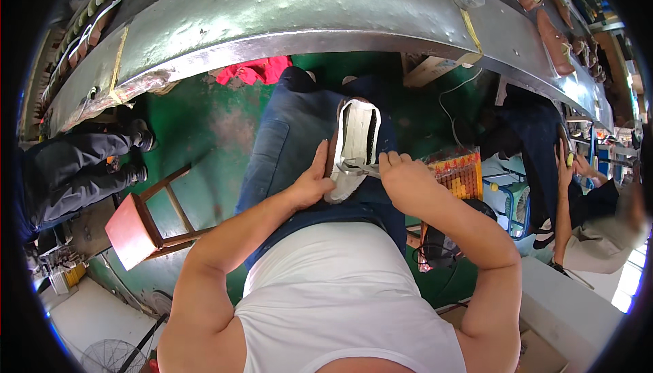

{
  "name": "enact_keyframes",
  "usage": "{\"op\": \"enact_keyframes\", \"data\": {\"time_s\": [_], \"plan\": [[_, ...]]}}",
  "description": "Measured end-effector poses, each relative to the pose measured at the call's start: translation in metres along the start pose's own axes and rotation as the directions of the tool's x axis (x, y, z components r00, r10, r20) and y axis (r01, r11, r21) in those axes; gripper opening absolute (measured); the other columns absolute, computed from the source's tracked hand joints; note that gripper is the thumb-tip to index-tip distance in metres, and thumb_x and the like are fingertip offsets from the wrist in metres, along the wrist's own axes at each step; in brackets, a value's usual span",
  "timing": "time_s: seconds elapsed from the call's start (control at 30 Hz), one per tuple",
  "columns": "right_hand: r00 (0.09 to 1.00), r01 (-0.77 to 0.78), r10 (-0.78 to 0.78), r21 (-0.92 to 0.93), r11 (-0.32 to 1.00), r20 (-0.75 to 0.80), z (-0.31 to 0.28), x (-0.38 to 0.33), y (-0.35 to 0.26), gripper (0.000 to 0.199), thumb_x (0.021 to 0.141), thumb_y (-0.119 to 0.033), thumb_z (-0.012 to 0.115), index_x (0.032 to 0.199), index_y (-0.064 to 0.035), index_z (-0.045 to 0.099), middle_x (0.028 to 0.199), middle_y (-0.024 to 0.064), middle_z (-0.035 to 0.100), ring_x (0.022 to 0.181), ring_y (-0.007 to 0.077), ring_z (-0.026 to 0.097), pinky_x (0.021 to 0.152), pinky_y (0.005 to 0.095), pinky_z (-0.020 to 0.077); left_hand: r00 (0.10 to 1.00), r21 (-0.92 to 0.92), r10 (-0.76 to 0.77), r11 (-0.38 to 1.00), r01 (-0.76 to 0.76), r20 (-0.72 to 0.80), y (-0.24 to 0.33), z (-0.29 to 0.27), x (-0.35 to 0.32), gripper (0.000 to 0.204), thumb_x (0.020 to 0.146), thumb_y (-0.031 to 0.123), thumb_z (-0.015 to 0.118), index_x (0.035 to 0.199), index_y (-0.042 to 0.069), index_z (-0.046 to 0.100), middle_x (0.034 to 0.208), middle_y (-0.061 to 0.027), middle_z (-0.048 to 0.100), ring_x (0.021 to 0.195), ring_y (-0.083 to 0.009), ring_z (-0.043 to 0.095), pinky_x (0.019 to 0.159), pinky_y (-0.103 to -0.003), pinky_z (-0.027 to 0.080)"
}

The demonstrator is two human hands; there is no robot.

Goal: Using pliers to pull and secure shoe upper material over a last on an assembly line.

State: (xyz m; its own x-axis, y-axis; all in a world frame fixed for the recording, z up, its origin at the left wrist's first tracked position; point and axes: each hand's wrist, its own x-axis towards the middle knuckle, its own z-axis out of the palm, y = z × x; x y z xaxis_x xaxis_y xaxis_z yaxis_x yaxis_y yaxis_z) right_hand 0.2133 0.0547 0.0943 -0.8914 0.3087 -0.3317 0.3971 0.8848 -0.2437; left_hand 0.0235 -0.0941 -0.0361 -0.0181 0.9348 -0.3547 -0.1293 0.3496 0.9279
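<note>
Across my lap lies a shoe (355, 131), its underside facing up, with a pale bottom and a white edge turned in around it. My left hand (314, 181) grips the shoe's left side near its closer end, the thumb stretched along it. My right hand (409, 181) is closed around metal pliers (358, 167). Their jaws sit at the shoe's near part, against its edge. The handles are mostly hidden in my fist, and whether the jaws pinch the edge I cannot make out.
A long metal-covered bench (292, 9) runs ahead of my knees, with brown shoe parts (554, 43) at its right. A red cloth (253, 71) lies beneath. To the left stand a stool (132, 230) and a person's legs (88, 155); another person (598, 237) works at right, beyond an orange-yellow mat (459, 174).
</note>
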Motion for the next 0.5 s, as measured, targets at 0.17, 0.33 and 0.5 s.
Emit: {"op": "enact_keyframes", "data": {"time_s": [0.17, 0.33, 0.5], "plan": [[0.990, -0.009, 0.050, -0.285, 0.958, 0.135, -0.022, 0.014, -0.012, 0.043, 0.069, -0.005, 0.068, 0.108, 0.0116, 0.058, 0.098, 0.0174, 0.063, 0.092, 0.0267, 0.063, 0.070, 0.0370, 0.0543, 1.000, -0.533, 0.001, 0.846, 0.014, 0.029, 0.020, 0.004, -0.005, 0.077, 0.099, 0.024, 0.037, 0.154, -0.003, -0.010, 0.164, -0.0166, 0.007, 0.151, -0.0230, 0.009, 0.120, -0.030, 0.007], [0.989, -0.060, -0.008, -0.457, 0.887, -0.146, -0.004, 0.021, -0.013, 0.036, 0.071, -0.008, 0.067, 0.103, 0.0079, 0.061, 0.095, 0.0160, 0.064, 0.088, 0.0264, 0.063, 0.068, 0.0348, 0.0531, 1.000, -0.567, -0.004, 0.823, 0.017, 0.025, 0.009, 0.003, 0.001, 0.071, 0.104, 0.030, 0.030, 0.155, -0.001, -0.008, 0.164, -0.0141, 0.007, 0.151, -0.0214, 0.008, 0.121, -0.031, 0.006], [0.994, 0.102, -0.088, -0.335, 0.937, 0.058, -0.015, 0.033, 0.001, 0.025, 0.072, -0.010, 0.066, 0.093, 0.0034, 0.062, 0.086, 0.0152, 0.065, 0.079, 0.0277, 0.065, 0.067, 0.0355, 0.0529, 1.000, -0.596, -0.022, 0.803, 0.010, -0.013, 0.022, 0.012, 0.004, 0.067, 0.108, 0.044, 0.022, 0.156, 0.000, 0.007, 0.162, -0.0115, 0.019, 0.148, -0.0205, 0.019, 0.120, -0.034, 0.015]]}}
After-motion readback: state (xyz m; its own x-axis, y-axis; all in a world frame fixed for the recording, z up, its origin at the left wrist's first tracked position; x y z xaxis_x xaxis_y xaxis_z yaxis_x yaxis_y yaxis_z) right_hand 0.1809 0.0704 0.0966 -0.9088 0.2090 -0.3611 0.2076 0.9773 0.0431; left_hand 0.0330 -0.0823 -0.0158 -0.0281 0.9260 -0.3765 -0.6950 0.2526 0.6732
